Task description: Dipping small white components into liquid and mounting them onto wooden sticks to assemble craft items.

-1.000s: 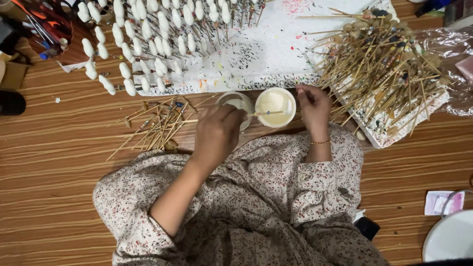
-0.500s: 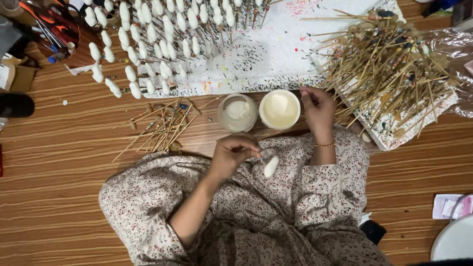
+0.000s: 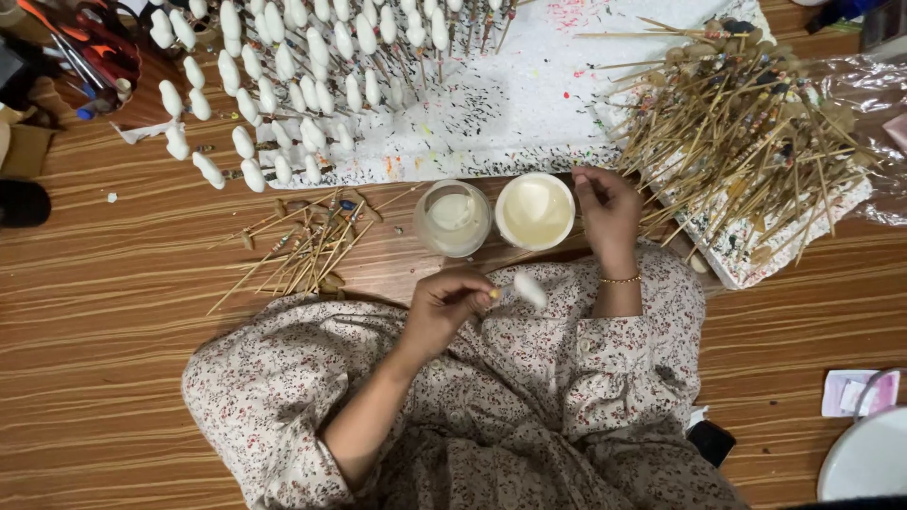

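Observation:
My left hand [image 3: 452, 304] is shut on a thin wooden stick with a white coated tip [image 3: 529, 290], held low over my floral-clad lap. My right hand [image 3: 607, 210] rests beside a round cup of cream-coloured liquid [image 3: 535, 212], fingers curled against its rim. A second, clearer cup [image 3: 453, 219] with whitish liquid stands just left of it. Both cups sit on the wooden floor in front of me.
Several white-tipped sticks [image 3: 283, 85] stand upright in a white foam board [image 3: 529, 104] ahead. A heap of bare and beaded sticks [image 3: 746, 132] lies at right, a smaller loose pile [image 3: 302, 250] at left. Scissors and tools [image 3: 85, 47] top left; a white bowl [image 3: 864, 463] bottom right.
My left hand has drawn the stick out of the cups and back toward my lap, its tip now coated white. The right hand has stayed by the cream cup.

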